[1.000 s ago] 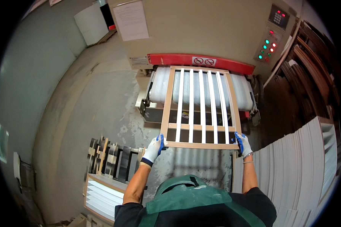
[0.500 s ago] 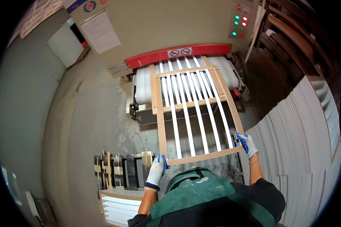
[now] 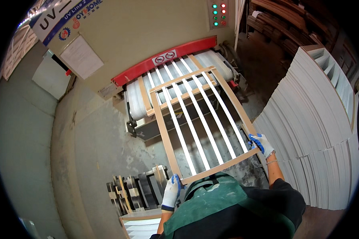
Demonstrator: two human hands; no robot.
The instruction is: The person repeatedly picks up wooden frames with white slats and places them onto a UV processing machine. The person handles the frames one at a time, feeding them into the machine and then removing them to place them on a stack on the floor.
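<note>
My left hand (image 3: pixel 172 192), in a white and blue work glove, is closed around the near left corner of a slatted frame (image 3: pixel 166 139). The frame has brown edges and white slats. On its right rail, close to the near right corner, my gloved right hand (image 3: pixel 262 145) is closed too. The frame is held in front of my body, its far end over the roller conveyor (image 3: pixel 136 105). Beneath that far end, a second slatted frame (image 3: pixel 144 95) lies on the conveyor, partly under the red guard bar (image 3: pixel 135 71) of a large beige machine (image 3: pixel 147 28).
A tall stack of white panels (image 3: pixel 307 127) stands close on my right. To the lower left are a dark slatted pallet or rack (image 3: pixel 137 193) and another white-slatted frame (image 3: pixel 143 227). Brown boards (image 3: pixel 283 16) are piled at the back right. A lit control panel (image 3: pixel 219 14) is on the machine.
The view has turned, so the machine sits further left. The held frame has come back toward me, overlapping less of the frame on the conveyor. Both hands have kept their grip.
</note>
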